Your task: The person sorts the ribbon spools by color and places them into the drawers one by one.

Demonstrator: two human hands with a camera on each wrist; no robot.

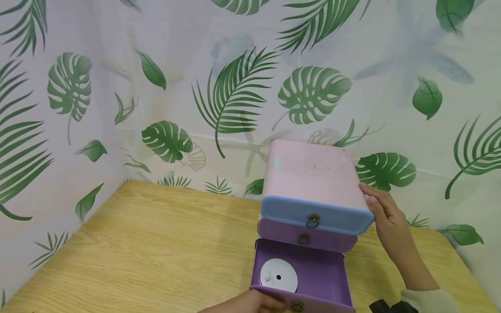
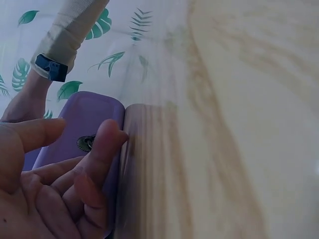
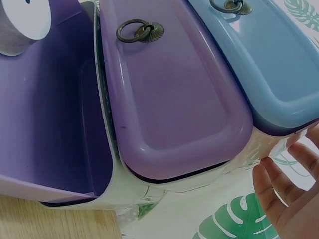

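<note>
A small chest of drawers [image 1: 313, 174] with a pink top stands on the table, its top drawer front [image 1: 317, 215] blue and its middle one [image 3: 174, 89] purple, both closed. The purple bottom drawer [image 1: 321, 278] is pulled out. Inside it, at the left, lies a white round roll [image 1: 287, 278] with a dark centre hole. My left hand [image 1: 250, 302] is at that drawer's front, beside its ring pull [image 2: 85, 143], fingers loosely bent and not round the ring. With extended fingers, my right hand [image 1: 391, 221] touches the chest's right side near the top.
The wooden table [image 1: 156, 243] extends to the left of the chest. Behind it hangs a leaf-patterned cloth [image 1: 235, 87], close to the chest's back. A dark wrist device [image 1: 393, 306] sits by the right sleeve.
</note>
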